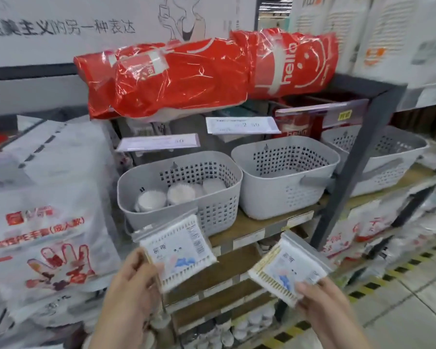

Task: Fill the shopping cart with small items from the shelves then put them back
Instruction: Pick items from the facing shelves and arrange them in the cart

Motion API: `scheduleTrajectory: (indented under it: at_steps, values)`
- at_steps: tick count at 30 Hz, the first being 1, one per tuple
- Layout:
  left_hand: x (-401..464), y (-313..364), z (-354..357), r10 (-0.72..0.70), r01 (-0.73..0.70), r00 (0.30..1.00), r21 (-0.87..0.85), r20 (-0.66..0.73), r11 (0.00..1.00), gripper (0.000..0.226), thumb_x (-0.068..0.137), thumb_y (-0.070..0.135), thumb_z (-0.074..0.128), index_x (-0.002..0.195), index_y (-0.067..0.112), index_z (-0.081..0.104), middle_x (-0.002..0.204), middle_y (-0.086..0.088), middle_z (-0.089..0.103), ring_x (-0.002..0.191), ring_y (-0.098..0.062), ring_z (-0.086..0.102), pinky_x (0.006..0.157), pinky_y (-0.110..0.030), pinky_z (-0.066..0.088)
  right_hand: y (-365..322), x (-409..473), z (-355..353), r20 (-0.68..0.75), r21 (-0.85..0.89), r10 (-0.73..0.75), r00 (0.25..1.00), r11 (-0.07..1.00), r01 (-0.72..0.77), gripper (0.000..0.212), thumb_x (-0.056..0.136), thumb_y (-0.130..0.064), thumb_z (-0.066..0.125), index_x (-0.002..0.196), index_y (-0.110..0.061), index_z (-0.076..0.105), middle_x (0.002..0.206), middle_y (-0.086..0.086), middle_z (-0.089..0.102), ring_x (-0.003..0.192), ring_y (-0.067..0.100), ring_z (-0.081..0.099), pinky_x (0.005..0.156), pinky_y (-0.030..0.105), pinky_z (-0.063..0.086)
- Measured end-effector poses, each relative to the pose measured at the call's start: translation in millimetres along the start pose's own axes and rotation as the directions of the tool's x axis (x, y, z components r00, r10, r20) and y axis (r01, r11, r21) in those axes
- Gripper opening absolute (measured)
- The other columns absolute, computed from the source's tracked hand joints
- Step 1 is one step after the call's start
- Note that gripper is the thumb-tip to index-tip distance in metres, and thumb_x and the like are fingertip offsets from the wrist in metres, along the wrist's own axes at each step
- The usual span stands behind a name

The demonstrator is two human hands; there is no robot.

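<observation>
In front of a store shelf (257, 231), a person holds up two flat square packs of cotton swabs, one in each hand. The left hand (134, 280) curls its fingers round the lower left corner of the left swab pack (178, 250), thumb pressed on the front; this pack is tilted, its zip-seal edge up and to the left, just in front of the lower wall of the left basket (212, 212). The right hand (320, 298) pinches the lower right corner of the right swab pack (288, 268), thumb on top, fingers beneath. That pack tilts the other way and hangs in front of the wooden shelf edge. The two packs are near each other but apart. Each is clear, glossy plastic with a white printed label and a small blue drawing; rows of pale wooden sticks with white tips show through.

On the shelf stand three grey plastic baskets with rounded corners and perforated walls. The left one holds round white tubs (152, 200). The middle basket (285, 177) and right basket (388, 157) show no contents from here. Above lie crinkled, shiny red bags (186, 79). White plastic bags printed with a red hand (48, 248) hang to the left.
</observation>
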State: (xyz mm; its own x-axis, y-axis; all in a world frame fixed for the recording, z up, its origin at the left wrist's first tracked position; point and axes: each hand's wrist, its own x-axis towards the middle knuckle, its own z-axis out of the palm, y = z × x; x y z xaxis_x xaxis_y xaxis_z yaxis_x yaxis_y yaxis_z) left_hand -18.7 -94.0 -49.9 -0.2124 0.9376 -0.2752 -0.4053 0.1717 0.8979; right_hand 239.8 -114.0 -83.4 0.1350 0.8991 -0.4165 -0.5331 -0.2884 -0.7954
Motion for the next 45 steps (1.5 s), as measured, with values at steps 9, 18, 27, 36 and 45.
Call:
scheduleTrajectory:
  at_steps: [9,18,27,36,45]
  values:
    - [53,32,25,0.146,-0.141,0.988,0.099,-0.046,0.985,0.023,0.089,-0.008,0.044,0.089,0.006,0.062,0.077,-0.01,0.073,0.061,-0.017,0.07,0.048,-0.025,0.056,-53,64,34,0.125,-0.071,0.017,0.992,0.997,-0.008,0.042,0.059,0.0,0.066,0.1,-0.01,0.063,0.087,0.011,0.075,0.08,0.031,0.07,0.067,0.038,0.047]
    - [67,45,46,0.248,-0.229,0.967,0.236,-0.056,0.945,0.014,0.074,0.004,0.069,0.089,0.005,0.068,0.091,-0.024,0.069,0.075,-0.025,0.069,0.062,-0.031,0.056,-92,108,77,0.386,-0.312,0.057,0.921,0.947,0.072,0.04,0.066,-0.014,0.062,0.106,-0.012,0.064,0.093,0.007,0.075,0.078,0.021,0.072,0.064,0.031,0.051]
    - [71,52,69,0.304,-0.317,0.948,0.332,0.094,0.888,0.026,0.075,0.02,0.064,0.1,0.014,0.069,0.098,-0.006,0.074,0.092,-0.023,0.07,0.076,-0.029,0.058,-108,131,109,0.586,-0.396,0.048,0.809,0.888,0.234,0.036,0.067,-0.017,0.064,0.103,-0.017,0.065,0.098,-0.002,0.075,0.09,0.017,0.071,0.074,0.028,0.059]
    - [116,70,77,0.277,-0.38,0.921,0.468,0.275,0.798,0.02,0.088,0.021,0.064,0.103,0.007,0.065,0.09,0.001,0.069,0.086,-0.017,0.065,0.075,-0.026,0.051,-123,157,135,0.64,-0.42,-0.161,0.751,0.745,0.518,0.033,0.086,-0.005,0.063,0.109,-0.03,0.063,0.103,-0.017,0.072,0.095,0.003,0.068,0.08,0.028,0.057]
    - [167,79,78,0.153,-0.402,0.863,0.473,0.481,0.784,0.032,0.082,0.041,0.069,0.11,0.027,0.066,0.107,-0.002,0.071,0.101,-0.023,0.067,0.087,-0.042,0.053,-127,184,147,0.677,-0.52,-0.221,0.702,0.532,0.669,0.026,0.083,-0.012,0.071,0.102,-0.027,0.063,0.095,-0.019,0.064,0.087,-0.01,0.061,0.071,0.012,0.052]
